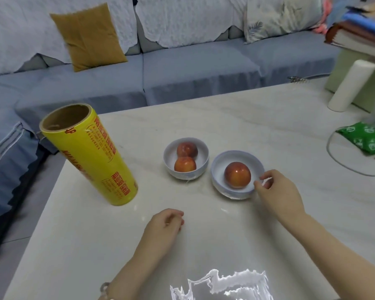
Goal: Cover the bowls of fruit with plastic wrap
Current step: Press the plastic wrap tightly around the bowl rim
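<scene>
Right hand (277,191) pinches the rim of the right bowl (221,165). Left hand (165,224), loosely curled and empty, lies nearer the upright roll (89,154), up-left of it.

Pale table (236,122) carries wrap roll (89,154), two-fruit bowl (169,158), one-fruit bowl (218,169).

Two bare hands forward
Left hand (166,224) loosely curled, empty; right hand (278,192) reaches farther, thumb and forefinger bent close.

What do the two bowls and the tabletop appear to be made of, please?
The bowl with two fruits and the bowl with one fruit look like glazed ceramic, possibly plastic: smooth, pale, faintly shiny walls. The tabletop looks like polished marble or imitation: grey veining, glossy reflections.
</scene>
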A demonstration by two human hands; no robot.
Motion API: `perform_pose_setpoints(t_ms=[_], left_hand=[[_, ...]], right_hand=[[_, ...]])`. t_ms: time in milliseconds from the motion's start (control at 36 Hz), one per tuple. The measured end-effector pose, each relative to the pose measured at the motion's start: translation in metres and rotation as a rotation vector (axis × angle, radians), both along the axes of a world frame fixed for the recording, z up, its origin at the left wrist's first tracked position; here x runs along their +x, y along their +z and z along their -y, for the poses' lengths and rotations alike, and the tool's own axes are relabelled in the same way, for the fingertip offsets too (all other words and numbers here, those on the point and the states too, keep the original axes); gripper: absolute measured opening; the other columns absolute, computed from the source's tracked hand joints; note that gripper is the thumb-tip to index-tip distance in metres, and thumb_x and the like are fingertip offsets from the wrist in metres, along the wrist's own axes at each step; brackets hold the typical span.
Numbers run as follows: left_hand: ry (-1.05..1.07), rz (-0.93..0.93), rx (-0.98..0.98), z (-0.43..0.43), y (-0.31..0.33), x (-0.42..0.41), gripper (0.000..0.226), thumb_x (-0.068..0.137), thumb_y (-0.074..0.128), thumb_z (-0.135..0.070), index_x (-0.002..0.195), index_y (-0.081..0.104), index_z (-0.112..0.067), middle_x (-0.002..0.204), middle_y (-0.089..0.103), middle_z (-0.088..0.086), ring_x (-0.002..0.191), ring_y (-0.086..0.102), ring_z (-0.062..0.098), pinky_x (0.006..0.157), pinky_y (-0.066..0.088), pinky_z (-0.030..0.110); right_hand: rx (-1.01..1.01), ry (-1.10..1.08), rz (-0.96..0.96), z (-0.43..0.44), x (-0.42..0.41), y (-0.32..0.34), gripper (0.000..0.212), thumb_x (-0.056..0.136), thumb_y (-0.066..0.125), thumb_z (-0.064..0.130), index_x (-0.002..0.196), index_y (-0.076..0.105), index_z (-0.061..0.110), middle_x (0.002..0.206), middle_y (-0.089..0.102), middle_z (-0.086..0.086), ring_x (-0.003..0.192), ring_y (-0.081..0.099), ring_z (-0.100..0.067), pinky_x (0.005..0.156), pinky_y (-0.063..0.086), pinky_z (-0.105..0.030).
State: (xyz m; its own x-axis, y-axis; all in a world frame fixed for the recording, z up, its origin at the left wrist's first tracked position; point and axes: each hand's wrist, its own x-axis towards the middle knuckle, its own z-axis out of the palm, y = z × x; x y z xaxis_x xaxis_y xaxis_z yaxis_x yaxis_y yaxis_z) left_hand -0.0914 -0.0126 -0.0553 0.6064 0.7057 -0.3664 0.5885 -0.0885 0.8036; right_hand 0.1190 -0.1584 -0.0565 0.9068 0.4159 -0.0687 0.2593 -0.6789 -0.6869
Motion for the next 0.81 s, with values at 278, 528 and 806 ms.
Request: perform_pose_setpoints(t_ms=[278, 528, 806], left_hand=[[-0.092, -0.266, 0.34, -0.033, -0.001, 0.039, 0.059, 0.09, 0.055, -0.029, 0.142, 0.031, -0.014, 0.142, 0.043, 0.005, 0.125, 0.048, 0.021, 0.096, 0.041, 0.03], [0.019, 0.003, 0.274, -0.075, 0.002, 0.057, 0.07, 0.094, 0.053, -0.024, 0.149, 0.012, -0.011, 0.157, 0.019, 0.005, 0.143, 0.023, 0.018, 0.113, 0.02, 0.029], [0.12, 0.165, 0.034, -0.103, -0.001, 0.079, 0.044, 0.097, 0.047, -0.025, 0.139, 0.042, -0.012, 0.145, 0.043, 0.003, 0.131, 0.042, 0.023, 0.107, 0.039, 0.044]], right_hand=[[-0.233, 0.519, 0.084, -0.039, -0.033, 0.03, 0.012, 0.09, 0.048, 0.024, 0.079, 0.054, 0.024, 0.073, 0.051, 0.006, 0.078, 0.05, -0.019, 0.055, 0.033, -0.022], [0.104, 0.31, -0.548, -0.113, -0.083, -0.011, 0.047, 0.087, 0.05, 0.01, 0.128, 0.028, 0.0, 0.083, 0.062, -0.017, 0.052, 0.059, -0.017, 0.051, 0.048, -0.022], [0.629, 0.068, -1.077, -0.143, -0.105, -0.04, 0.08, 0.084, 0.043, -0.012, 0.147, 0.008, 0.023, 0.092, 0.04, -0.002, 0.063, 0.044, -0.014, 0.064, 0.045, -0.026]])
